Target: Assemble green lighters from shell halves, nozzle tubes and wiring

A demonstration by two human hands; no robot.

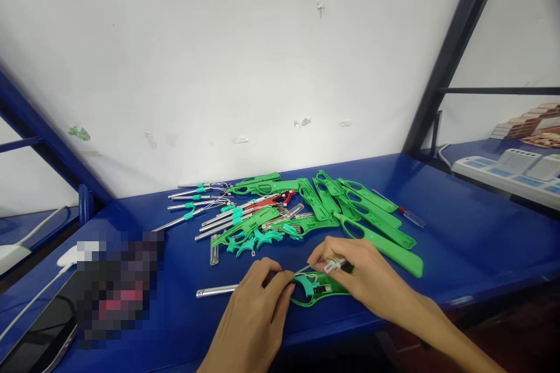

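At far left a phone [44, 326] lies on the blue bench [472, 233]; farther along, metal tubes [225, 221] with teal parts lie toward the wall. Nearer, one silver tube [216, 291] juts out past the left hand [260, 306], whose fingers are clamped on the front of an open green casing [339, 287] near the bench's front edge. The right hand's [356, 262] fingers pinch a small pale part [332, 266] (its exact form is unclear) over that casing. Beyond lie more green shells [389, 247], then a screwdriver [411, 217].
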